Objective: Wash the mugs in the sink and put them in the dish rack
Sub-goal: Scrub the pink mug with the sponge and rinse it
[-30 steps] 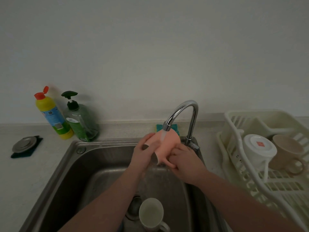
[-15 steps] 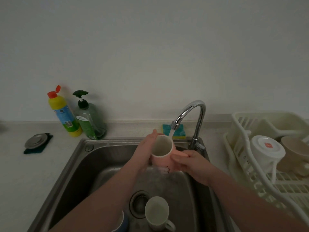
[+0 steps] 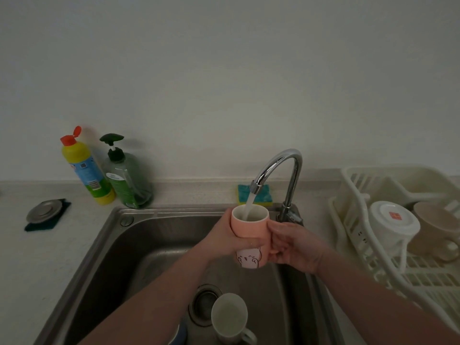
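Pink mug [image 3: 249, 235] held upright over the sink [image 3: 139, 245], directly under the faucet [image 3: 281, 168], water stream [image 3: 249, 202] running straight into its mouth. Left hand [image 3: 225, 241] wrapped round the near side, thumb across the front; right hand [image 3: 293, 247] curled round the far side, fingers [image 3: 276, 232] gripping the wall. Likely risks: wet glaze slipping through the grip and dropping onto the white mug [image 3: 230, 317] lying below near the drain [image 3: 205, 303], chipping both; overfilling and splashing onto the surface [image 3: 37, 257]; knocking the rim against the spout when lifting toward the dish rack [image 3: 361, 245].
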The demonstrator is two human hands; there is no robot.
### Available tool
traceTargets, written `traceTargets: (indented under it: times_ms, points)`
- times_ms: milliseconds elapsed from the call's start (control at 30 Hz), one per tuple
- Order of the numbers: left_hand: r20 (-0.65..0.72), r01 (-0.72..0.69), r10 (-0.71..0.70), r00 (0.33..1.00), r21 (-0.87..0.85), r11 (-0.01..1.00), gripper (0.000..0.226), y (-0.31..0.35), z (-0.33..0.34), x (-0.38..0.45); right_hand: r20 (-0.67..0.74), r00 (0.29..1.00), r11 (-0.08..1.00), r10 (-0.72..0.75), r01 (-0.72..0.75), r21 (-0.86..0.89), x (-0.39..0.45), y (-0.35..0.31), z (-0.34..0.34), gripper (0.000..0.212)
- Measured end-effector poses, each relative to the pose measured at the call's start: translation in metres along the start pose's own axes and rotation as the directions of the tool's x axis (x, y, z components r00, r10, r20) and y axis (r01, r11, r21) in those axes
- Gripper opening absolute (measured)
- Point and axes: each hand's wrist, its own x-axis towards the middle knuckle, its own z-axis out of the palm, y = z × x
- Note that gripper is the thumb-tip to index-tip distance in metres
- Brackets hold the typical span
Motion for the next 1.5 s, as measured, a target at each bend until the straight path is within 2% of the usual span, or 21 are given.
traceTargets:
  times_ms: [33,133,233,333,433,600,700,800,1033,1233,1433,1500]
  points:
    - [-0.004,-0.002,0.002,1.000,-0.001,1.000,0.068,0.002,0.001,0.000,-0.025,1.000,1.000,-0.003,0.002,-0.015,-0.002,-0.002,0.002,0.042]
    - [-0.055,0.012,-0.014,0.998,-0.028,1.000,0.063,0.000,0.001,0.003,-0.091,0.996,0.996,-0.027,0.019,-0.082,-0.004,-0.011,0.009,0.037]
    - [-0.120,0.053,-0.060,0.991,-0.059,0.997,0.071,-0.001,0.000,0.004,-0.166,0.985,0.990,-0.045,0.021,-0.141,-0.002,-0.017,0.013,0.031]
    - [-0.138,0.062,-0.070,0.988,-0.057,0.996,0.077,0.001,-0.002,0.003,-0.263,0.965,0.996,-0.015,-0.008,-0.086,-0.002,-0.018,0.014,0.040]
    - [-0.135,0.059,-0.064,0.989,-0.036,0.998,0.074,0.002,-0.005,0.002,-0.433,0.901,0.999,0.003,-0.023,-0.041,0.000,-0.014,0.008,0.040]
    - [-0.145,0.049,-0.048,0.988,0.002,0.999,0.077,0.003,-0.008,0.002,-0.580,0.810,0.957,-0.090,-0.092,-0.276,0.007,-0.002,-0.005,0.011]
    - [-0.164,0.049,-0.044,0.985,0.023,0.999,0.080,0.001,-0.009,0.004,-0.608,0.767,0.884,-0.205,-0.121,-0.451,0.014,-0.003,-0.013,0.024]
    - [-0.179,0.051,-0.046,0.983,0.020,0.999,0.083,-0.002,-0.010,0.005,-0.592,0.757,0.770,-0.276,-0.195,-0.608,0.017,-0.008,-0.019,0.022]
    - [-0.192,0.058,-0.053,0.980,0.025,0.998,0.082,-0.003,-0.007,0.007,-0.559,0.752,0.666,-0.350,-0.220,-0.713,0.022,-0.010,-0.019,0.026]
    - [-0.202,0.055,-0.051,0.978,0.014,0.998,0.080,-0.005,-0.003,0.006,-0.586,0.705,0.674,-0.401,-0.206,-0.709,0.029,-0.018,-0.024,0.023]
    - [-0.210,0.054,-0.049,0.976,0.015,0.998,0.078,-0.006,-0.002,0.004,-0.640,0.669,0.741,-0.378,-0.195,-0.642,0.039,-0.028,-0.045,0.020]
    - [-0.210,0.050,-0.048,0.976,0.004,0.999,0.076,-0.006,-0.002,0.004,-0.640,0.683,0.749,-0.353,-0.204,-0.630,0.040,-0.029,-0.047,0.021]
